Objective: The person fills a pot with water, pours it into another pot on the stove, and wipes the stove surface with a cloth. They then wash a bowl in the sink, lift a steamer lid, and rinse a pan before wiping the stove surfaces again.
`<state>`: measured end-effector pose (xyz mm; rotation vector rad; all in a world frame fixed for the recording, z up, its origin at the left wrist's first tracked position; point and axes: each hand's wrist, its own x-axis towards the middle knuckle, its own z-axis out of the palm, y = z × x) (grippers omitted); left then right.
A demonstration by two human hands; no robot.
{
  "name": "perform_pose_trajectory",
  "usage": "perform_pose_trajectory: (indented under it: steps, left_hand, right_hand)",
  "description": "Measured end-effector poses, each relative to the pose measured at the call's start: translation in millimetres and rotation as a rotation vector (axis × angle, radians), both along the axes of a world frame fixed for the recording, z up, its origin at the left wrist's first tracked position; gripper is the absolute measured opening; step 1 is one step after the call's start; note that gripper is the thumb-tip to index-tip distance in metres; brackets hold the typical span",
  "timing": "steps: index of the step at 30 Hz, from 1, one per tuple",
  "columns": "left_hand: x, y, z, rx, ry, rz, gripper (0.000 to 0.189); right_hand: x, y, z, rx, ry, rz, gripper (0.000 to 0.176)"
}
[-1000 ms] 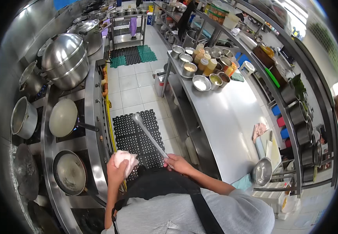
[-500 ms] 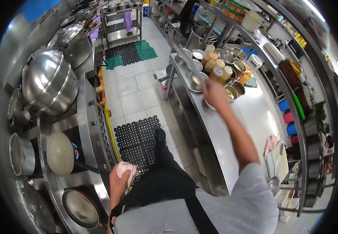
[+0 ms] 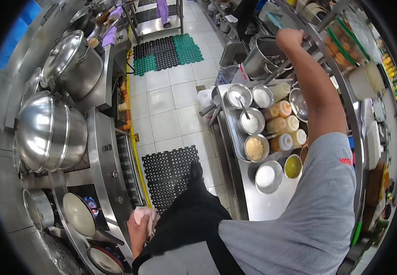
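My left hand (image 3: 137, 233) is closed around a crumpled pinkish-white cloth (image 3: 146, 215), low beside the stove front. My right arm stretches over the counter to the shelf rail. My right hand (image 3: 290, 39) is curled there, above and right of a tall metal pot (image 3: 260, 57); whatever its fingers hold is hidden. Below that arm stand several squeeze bottles (image 3: 281, 142) and metal bowls. One bowl (image 3: 249, 121) of white powder has a spoon in it. Another bowl (image 3: 256, 148) holds a pale yellow paste, and a metal cup (image 3: 293, 166) holds yellow-green liquid.
At left a burner flame (image 3: 91, 205) burns beside a pan (image 3: 79, 214) whose handle points toward me. A large domed steamer (image 3: 47, 133) and a lidded pot (image 3: 72, 64) stand beyond. Black rubber mats (image 3: 168, 169) lie on the tiled floor. A shelf with a food tub (image 3: 342, 46) overhangs the right side.
My right hand has moved from over the bowls and bottles, up and away to the shelf rail by the tall pot. The view has shifted forward. My left hand still grips the cloth.
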<state>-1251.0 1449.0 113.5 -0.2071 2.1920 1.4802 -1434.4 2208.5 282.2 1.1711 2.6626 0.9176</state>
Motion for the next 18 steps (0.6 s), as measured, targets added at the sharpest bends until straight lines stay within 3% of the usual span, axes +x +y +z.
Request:
perform_pose_trajectory:
  steps: [4,8,11,14,17,18]
  left_hand:
    - [-12,32,15,0.082,-0.073,0.098,0.030]
    - [-36,55,26,0.077,-0.055,-0.017,0.026]
    - [-47,56,19,0.071,-0.078,-0.049,0.025]
    - [-55,63,14,0.139,-0.143,-0.049,0.026]
    - [-65,53,-25,0.257,-0.204,-0.097,0.027]
    - [-72,59,-19,0.171,-0.149,-0.195,0.027]
  right_hand:
    - [-22,30,-9,-0.075,-0.046,-0.094,0.035]
    - [-20,23,0,-0.061,0.004,-0.092,0.030]
    - [-21,12,11,-0.099,-0.104,-0.083,0.030]
    - [-16,22,-15,0.136,-0.106,0.024,0.031]
    - [-6,14,-34,0.339,0.217,0.411,0.027]
    - [-2,-10,-35,0.210,0.293,0.474,0.023]
